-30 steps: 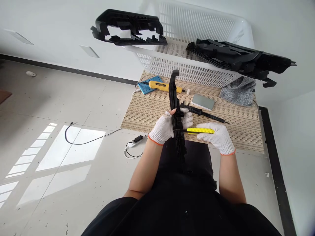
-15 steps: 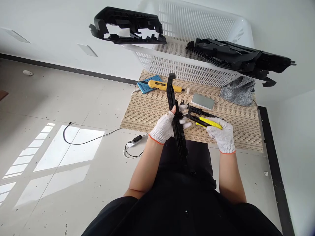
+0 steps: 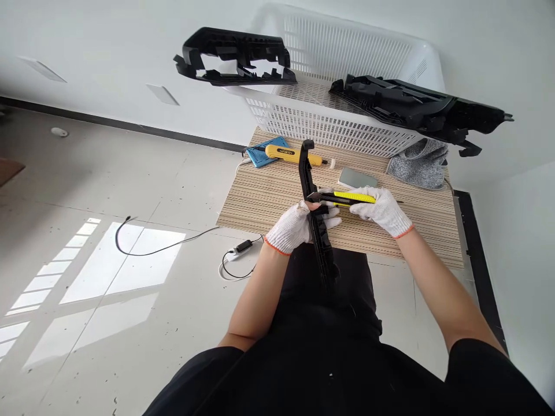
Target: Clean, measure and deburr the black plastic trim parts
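Clearly I am mid-job: my left hand (image 3: 289,226), in a white knit glove, is closed around the long black plastic trim strip (image 3: 315,216), which stands nearly upright over the near edge of the striped wooden table (image 3: 255,199). Just right of it, my gloved right hand (image 3: 384,209) grips the yellow-and-black utility knife (image 3: 344,199), its tip touching the strip above my left fingers. I judge trimming has barely begun; the strip's lower length looks untouched.
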{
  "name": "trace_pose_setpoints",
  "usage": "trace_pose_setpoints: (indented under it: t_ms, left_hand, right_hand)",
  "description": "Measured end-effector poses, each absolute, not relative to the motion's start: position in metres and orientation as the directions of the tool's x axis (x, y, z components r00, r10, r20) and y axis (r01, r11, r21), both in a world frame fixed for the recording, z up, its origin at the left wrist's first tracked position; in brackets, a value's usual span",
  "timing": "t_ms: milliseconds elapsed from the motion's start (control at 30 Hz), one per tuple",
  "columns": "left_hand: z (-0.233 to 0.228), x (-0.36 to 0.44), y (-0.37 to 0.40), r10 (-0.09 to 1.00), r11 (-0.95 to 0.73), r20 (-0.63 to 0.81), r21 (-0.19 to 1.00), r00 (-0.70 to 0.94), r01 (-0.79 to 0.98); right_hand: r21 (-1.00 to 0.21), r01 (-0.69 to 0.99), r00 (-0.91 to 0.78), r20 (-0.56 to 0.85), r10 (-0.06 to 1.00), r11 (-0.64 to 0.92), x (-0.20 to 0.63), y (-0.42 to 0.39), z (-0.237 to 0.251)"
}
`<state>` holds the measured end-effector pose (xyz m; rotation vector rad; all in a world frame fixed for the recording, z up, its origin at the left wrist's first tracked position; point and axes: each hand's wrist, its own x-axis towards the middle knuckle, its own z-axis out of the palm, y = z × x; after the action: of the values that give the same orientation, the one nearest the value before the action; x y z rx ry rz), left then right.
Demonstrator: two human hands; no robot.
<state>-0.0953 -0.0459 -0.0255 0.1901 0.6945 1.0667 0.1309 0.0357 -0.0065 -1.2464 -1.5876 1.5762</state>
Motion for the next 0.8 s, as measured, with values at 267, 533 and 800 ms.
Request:
trace_pose_setpoints:
  t_ms: [267, 533, 800]
  left_hand:
    - [-0.021, -0.092, -0.047, 0.880, 0.447, -0.385, 0.472, 0.278, -0.760]
    - [-0.032, -0.096, -0.046, 0.887, 0.447, -0.361, 0.522, 0.287, -0.726]
    - [-0.020, -0.090, -0.048, 0.898, 0.417, -0.374, 0.552, 0.232, -0.723]
  right_hand:
    - [-0.969, 0.244, -0.495, -0.090, 0.864, 0.039, 0.130, 0.067, -0.019]
    - [-0.964, 0.265, -0.472, -0.124, 0.873, 0.006, 0.129, 0.064, -0.015]
    - [-0.966, 0.258, -0.464, -0.108, 0.879, 0.017, 0.128, 0.061, -0.015]
